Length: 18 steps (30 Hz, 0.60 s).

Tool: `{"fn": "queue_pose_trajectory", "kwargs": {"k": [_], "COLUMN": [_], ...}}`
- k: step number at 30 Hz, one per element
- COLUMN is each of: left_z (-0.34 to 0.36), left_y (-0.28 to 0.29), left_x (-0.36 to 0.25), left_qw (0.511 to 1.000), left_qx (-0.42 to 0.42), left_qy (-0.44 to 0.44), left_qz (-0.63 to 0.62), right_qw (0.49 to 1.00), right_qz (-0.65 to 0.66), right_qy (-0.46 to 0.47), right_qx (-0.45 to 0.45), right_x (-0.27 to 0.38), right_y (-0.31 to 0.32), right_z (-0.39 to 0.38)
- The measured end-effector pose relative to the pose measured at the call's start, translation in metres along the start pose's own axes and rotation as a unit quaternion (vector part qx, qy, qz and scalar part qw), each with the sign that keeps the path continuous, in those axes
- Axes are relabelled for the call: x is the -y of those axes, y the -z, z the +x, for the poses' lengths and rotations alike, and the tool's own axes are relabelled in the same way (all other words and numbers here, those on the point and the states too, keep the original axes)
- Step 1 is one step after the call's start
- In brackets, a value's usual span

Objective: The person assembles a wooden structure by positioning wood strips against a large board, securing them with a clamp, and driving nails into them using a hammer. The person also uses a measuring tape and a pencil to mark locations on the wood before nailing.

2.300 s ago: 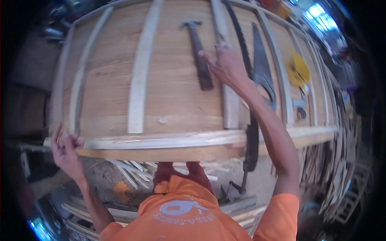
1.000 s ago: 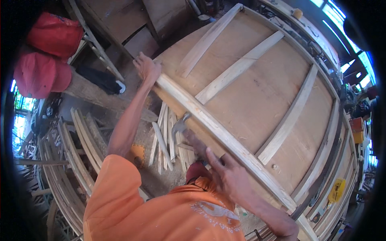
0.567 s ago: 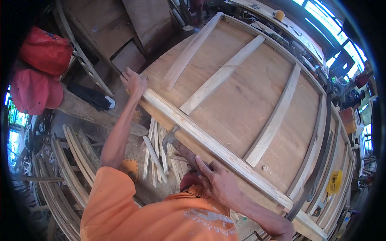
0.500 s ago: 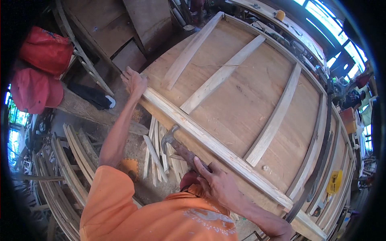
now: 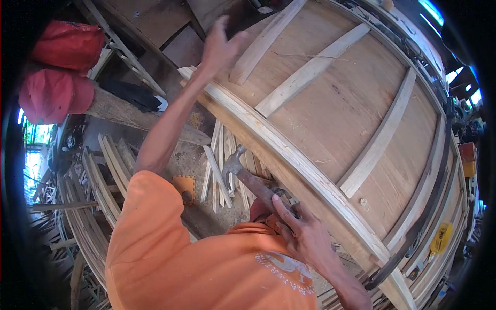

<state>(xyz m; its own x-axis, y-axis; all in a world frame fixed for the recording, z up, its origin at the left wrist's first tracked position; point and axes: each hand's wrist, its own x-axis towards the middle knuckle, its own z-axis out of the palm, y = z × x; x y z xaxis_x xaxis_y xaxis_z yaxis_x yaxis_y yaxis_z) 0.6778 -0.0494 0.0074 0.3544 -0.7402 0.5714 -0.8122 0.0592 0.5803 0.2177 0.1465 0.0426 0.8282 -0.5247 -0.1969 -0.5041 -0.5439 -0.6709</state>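
Note:
My left hand (image 5: 221, 50) is raised over the far left corner of a large plywood panel (image 5: 330, 111), fingers spread and nothing in them. Below it, the end of a pale wooden strip (image 5: 294, 150) shows; the strip runs along the panel's near edge. In my right hand (image 5: 306, 230) is a claw hammer (image 5: 258, 188), gripped by its dark handle. Its metal head points away to the left, beside the edge and apart from the wood. Several pale battens, one of them a slanting batten (image 5: 315, 70), lie across the panel.
Loose wood offcuts (image 5: 214, 170) lie on the floor beneath the hammer. At left are stacked curved strips (image 5: 85, 217), a red cap (image 5: 57, 95) and a red bag (image 5: 70, 46) by a plank. A yellow-handled saw (image 5: 440, 238) rests on the panel's right side.
My left hand has come off the end of the edge strip and risen, its fingers now spread. My right hand still grips the hammer. The whole view has shifted.

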Motion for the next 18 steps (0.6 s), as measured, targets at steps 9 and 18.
{"fn": "queue_pose_trajectory", "kwargs": {"k": [9,18], "left_z": [-0.022,-0.023], "left_y": [-0.171,-0.187], "left_x": [-0.061,-0.051], "left_qw": [0.945,0.940], "left_qx": [0.322,0.333], "left_qy": [-0.061,-0.081], "left_qz": [-0.007,-0.010], "right_qw": [0.999,0.999], "right_qz": [-0.017,-0.025], "right_qy": [0.034,0.016], "right_qx": [-0.015,-0.022], "right_x": [0.003,0.000], "right_y": [-0.012,-0.016], "right_z": [0.019,0.045]}}
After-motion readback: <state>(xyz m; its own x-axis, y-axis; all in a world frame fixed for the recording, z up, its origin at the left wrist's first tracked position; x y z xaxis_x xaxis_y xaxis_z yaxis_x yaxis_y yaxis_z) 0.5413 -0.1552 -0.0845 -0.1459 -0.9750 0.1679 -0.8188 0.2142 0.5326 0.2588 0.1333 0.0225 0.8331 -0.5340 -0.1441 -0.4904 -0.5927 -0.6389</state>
